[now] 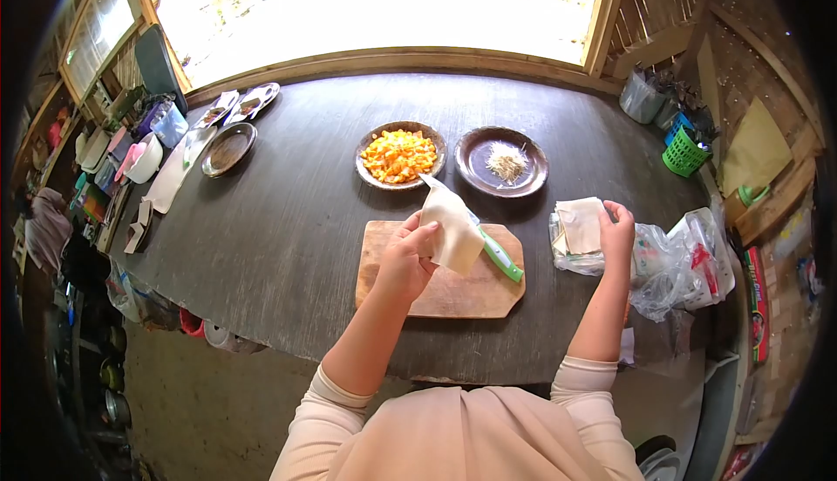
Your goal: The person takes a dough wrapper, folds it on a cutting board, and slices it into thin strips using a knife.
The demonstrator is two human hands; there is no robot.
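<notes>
My left hand pinches a thin beige square sheet above the wooden cutting board. Partly behind that sheet lies a knife with a green and white handle, resting on the board. At the right, my right hand has its fingers closed on the edge of the top sheet of a stack of similar beige sheets, which sits on clear plastic. Beyond the board is a plate of diced orange food. Beside it, a dark plate carries a pile of thin pale sticks.
A crumpled clear plastic bag lies right of the stack. The dark table holds an oval dish and smaller plates at the left. A green basket stands at the right edge, and bowls line the left edge.
</notes>
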